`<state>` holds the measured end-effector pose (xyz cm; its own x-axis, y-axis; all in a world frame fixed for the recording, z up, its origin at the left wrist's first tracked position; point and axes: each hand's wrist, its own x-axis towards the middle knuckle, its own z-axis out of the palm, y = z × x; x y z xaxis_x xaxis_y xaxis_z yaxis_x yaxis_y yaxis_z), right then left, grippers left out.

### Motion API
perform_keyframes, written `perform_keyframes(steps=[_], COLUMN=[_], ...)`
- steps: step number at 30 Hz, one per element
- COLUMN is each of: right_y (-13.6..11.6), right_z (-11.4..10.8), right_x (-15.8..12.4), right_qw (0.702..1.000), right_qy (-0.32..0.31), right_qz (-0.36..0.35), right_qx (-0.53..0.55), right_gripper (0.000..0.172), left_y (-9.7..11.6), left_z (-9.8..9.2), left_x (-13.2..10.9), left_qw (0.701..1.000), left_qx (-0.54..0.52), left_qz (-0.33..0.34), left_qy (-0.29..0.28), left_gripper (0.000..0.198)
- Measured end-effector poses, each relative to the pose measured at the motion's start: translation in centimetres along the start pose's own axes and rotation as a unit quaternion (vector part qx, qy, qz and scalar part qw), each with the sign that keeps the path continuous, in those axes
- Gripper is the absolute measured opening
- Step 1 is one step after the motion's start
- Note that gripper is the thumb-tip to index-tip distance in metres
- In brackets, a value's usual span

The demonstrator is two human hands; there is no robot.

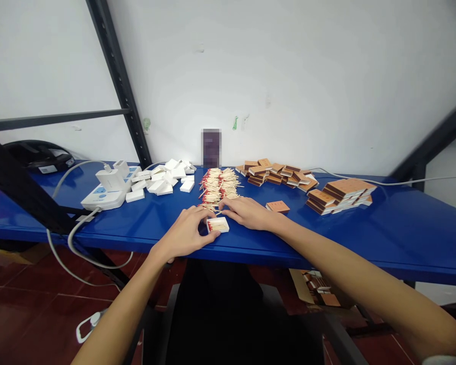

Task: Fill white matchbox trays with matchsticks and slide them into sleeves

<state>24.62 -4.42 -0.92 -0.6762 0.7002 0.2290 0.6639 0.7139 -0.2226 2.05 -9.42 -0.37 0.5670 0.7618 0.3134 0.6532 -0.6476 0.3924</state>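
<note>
Head view: left hand (188, 234) grips match tray (219, 224); right hand (247, 213) open (palm down).

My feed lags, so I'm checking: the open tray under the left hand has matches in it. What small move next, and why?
Probably pull a few more matches from the match pile into the white tray with the right hand. Its fingers rest on the pile's near edge, and the left hand steadies the tray, open, right beside it.
</note>
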Motion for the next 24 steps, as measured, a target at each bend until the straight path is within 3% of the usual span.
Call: perform_keyframes(steps=[3,8,14,18,21,24], right_y=[-0.2,-1.2,-2.2,-0.1,1.8,2.8], right_z=[-0.2,-1.2,-1.7,-2.4,-2.8,-3.2], right_x=[0.1,-0.5,-0.8,-1.0,-1.3,-1.5], right_qw=[1.000,0.996,0.993,0.995,0.992,0.989], right_qy=[0.002,0.074,0.034,0.086,0.032,-0.004], right_qz=[-0.002,-0.015,-0.030,0.046,0.101,0.115], right_qx=[0.000,0.057,0.112,0.029,-0.070,-0.093], right_gripper=[0.018,0.015,0.022,0.021,0.020,0.024], left_y=[-0.1,-0.3,-0.3,-0.3,-0.4,-0.4], left_z=[0.1,0.2,0.3,0.2,0.1,0.1], left_x=[0.0,0.0,-0.1,-0.1,-0.1,-0.1], left_qw=[1.000,1.000,0.999,0.998,0.998,0.998], left_qx=[0.001,0.001,-0.012,-0.042,-0.053,-0.047], left_qz=[-0.001,-0.013,-0.020,-0.041,-0.036,-0.027], left_qy=[0.001,0.012,0.022,0.022,0.017,0.016], left_gripper=[0.030,0.031,0.032,0.032,0.029,0.030])
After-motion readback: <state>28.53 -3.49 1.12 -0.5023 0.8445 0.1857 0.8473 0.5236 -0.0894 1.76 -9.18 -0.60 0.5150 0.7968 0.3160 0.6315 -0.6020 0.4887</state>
